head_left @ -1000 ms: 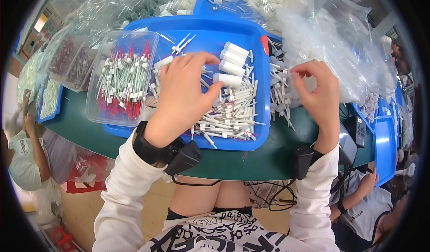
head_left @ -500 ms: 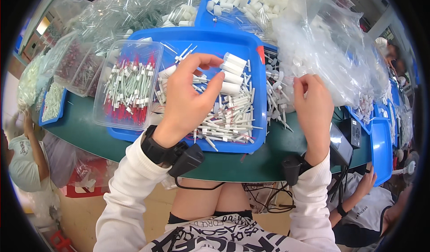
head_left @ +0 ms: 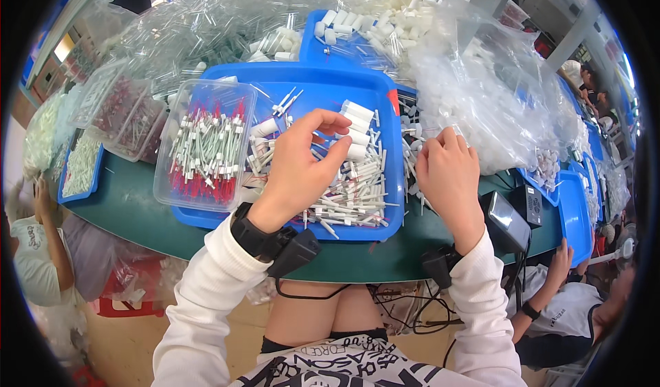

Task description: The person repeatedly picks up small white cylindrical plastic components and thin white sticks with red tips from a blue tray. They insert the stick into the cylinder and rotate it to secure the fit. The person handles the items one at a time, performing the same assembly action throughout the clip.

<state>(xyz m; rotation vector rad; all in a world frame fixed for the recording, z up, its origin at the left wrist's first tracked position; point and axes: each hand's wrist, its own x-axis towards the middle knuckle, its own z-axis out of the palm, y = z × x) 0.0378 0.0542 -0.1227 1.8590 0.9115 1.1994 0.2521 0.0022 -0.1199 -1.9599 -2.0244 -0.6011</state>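
Observation:
My left hand (head_left: 302,163) is above the blue tray (head_left: 302,73), thumb and forefinger curved with a gap between their tips. Right beside those tips lies a row of several white cylinders (head_left: 357,110); whether the hand touches them, I cannot tell. Under and around the hand, the tray holds many thin white stems (head_left: 361,201) with small white heads. My right hand (head_left: 450,181) hovers past the tray's right edge, fingers curled and pinched together. Anything between its fingertips is too small to make out. Black bands with dark box-shaped devices sit on both my wrists.
A clear plastic box (head_left: 165,174) of red-and-white parts rests on the tray's left side. Clear bags (head_left: 474,98) of white pieces pile up behind. Dark devices (head_left: 505,222) with cables stand at right. Another person's hand (head_left: 562,258) is near a blue tray (head_left: 574,215).
My right hand has moved left toward the tray, and its fingers have curled in more. My left hand has shifted slightly toward the row of cylinders. The whole view has tilted a little.

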